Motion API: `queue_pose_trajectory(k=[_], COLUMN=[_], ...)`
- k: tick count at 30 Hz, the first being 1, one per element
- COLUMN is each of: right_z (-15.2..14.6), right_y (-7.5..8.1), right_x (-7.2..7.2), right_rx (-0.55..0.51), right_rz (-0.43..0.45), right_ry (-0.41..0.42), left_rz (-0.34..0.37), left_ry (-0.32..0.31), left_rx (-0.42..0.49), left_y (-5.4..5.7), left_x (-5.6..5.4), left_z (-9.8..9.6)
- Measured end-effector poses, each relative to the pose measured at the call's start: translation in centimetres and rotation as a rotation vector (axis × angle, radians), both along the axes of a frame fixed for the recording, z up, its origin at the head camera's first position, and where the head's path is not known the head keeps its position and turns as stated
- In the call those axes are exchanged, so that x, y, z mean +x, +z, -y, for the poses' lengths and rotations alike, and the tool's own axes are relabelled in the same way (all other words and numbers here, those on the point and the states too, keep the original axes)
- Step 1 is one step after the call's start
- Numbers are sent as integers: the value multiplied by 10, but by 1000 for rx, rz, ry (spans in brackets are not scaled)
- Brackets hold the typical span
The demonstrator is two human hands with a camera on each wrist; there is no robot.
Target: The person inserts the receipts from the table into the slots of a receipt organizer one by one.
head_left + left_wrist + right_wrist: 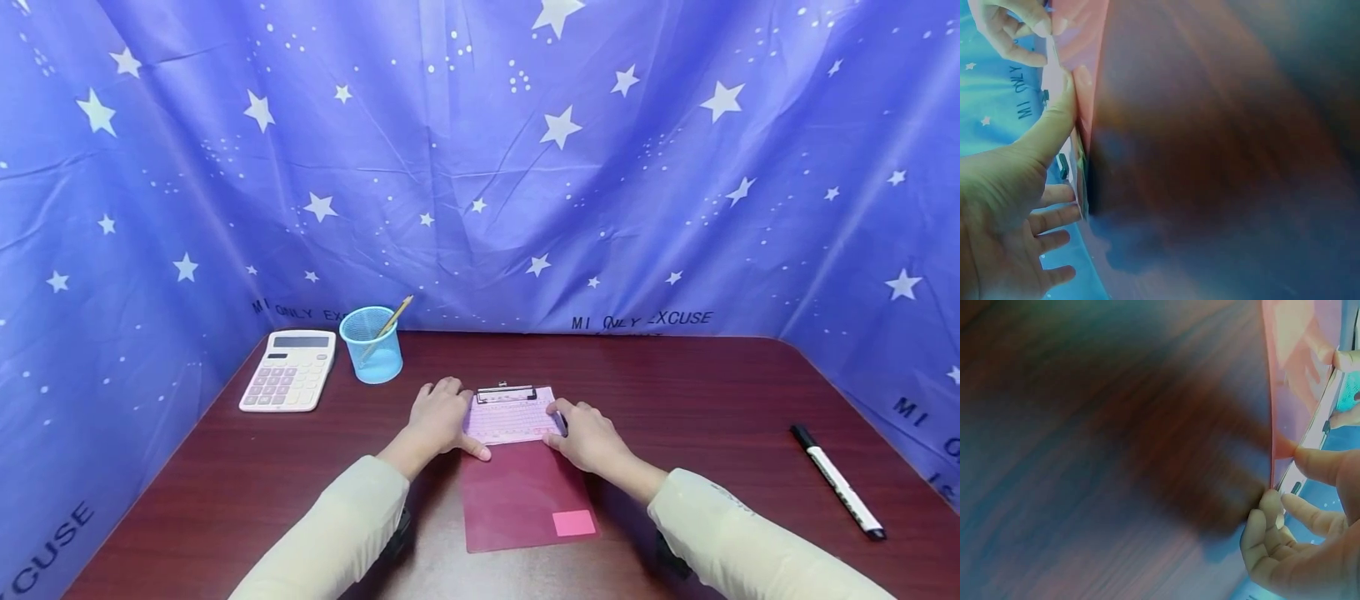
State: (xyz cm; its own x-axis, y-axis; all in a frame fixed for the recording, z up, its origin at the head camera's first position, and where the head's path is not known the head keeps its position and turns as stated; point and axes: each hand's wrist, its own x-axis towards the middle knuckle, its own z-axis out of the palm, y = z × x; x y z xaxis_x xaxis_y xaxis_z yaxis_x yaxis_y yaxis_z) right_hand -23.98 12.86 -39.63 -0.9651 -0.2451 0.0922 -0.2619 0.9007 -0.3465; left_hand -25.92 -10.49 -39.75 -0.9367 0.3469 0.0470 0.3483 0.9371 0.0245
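A pink printed form [510,417] lies on the upper part of a dark red clipboard [517,492], beneath its metal clip [506,393]. My left hand [438,417] rests along the left edge, its thumb straight across the form's lower left corner. In the left wrist view, the fingers of that left hand [1004,200] are extended and spread beside the edge. On the other side my right hand [596,437] pinches the form's right edge near the lower corner. The right wrist view shows the right hand [1310,550] with fingers curled at the board's edge.
A white calculator [291,372] and a light blue mesh pen cup [372,354] holding a pencil [397,312] stand at the back left. A black-and-white marker [838,482] lies at the right. Starry blue cloth [480,167] surrounds the dark wooden table [697,400].
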Motion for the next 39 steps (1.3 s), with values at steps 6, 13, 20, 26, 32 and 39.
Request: queue_pose_trajectory(k=[6, 13, 20, 26, 32, 39], right_z=[-7, -11, -11, -10, -10, -11], right_y=[1, 0, 0, -1, -1, -1], right_x=[-3, -12, -17, -19, -19, -19], right_rx=[31, 23, 14, 15, 17, 15], right_rz=[48, 60, 68, 67, 66, 51], right_ry=[-59, -80, -86, -87, -93, -79], left_rz=[31, 79, 99, 143, 178, 171], left_ry=[17, 58, 57, 80, 104, 89], left_rx=[-25, -24, -17, -9, -17, 9], left_y=[5, 5, 9, 15, 18, 18], left_x=[-8, -19, -24, -25, -27, -26], left_z=[-10, -17, -17, -19, -22, -20])
